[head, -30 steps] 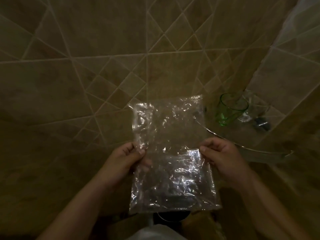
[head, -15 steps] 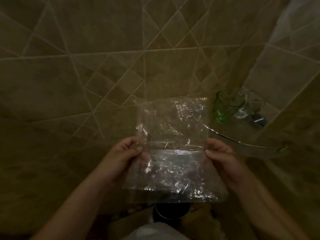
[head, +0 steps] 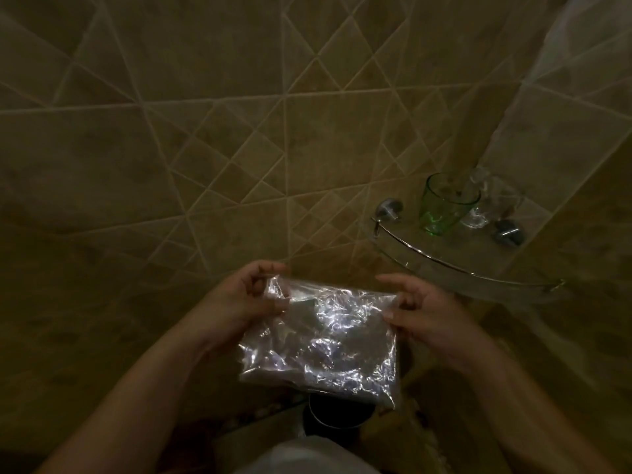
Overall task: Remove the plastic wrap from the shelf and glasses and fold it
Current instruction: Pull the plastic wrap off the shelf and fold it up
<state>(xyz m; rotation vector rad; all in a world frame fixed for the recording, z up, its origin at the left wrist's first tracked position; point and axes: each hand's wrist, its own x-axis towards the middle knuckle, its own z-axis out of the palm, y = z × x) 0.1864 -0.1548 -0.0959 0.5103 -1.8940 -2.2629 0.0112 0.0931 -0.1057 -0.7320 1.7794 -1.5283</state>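
A crinkled sheet of clear plastic wrap (head: 325, 340) hangs folded between my hands in front of the tiled wall. My left hand (head: 242, 299) pinches its upper left corner. My right hand (head: 420, 309) grips its upper right edge. To the right, a glass corner shelf (head: 455, 265) with a metal rail is bare of wrap. On it stand a green glass (head: 444, 206) and, behind it, a clear glass (head: 485, 203).
Beige tiled walls meet in a corner behind the shelf. Two chrome shelf mounts (head: 388, 208) (head: 509, 230) hold it to the wall. A dark round container (head: 335, 415) sits low below the wrap. A pale translucent sheet (head: 581, 39) hangs at the upper right.
The top half of the wrap has come down over the lower half, so the sheet is now about half as tall. Both hands stayed at its sides and the shelf's left mount came into view.
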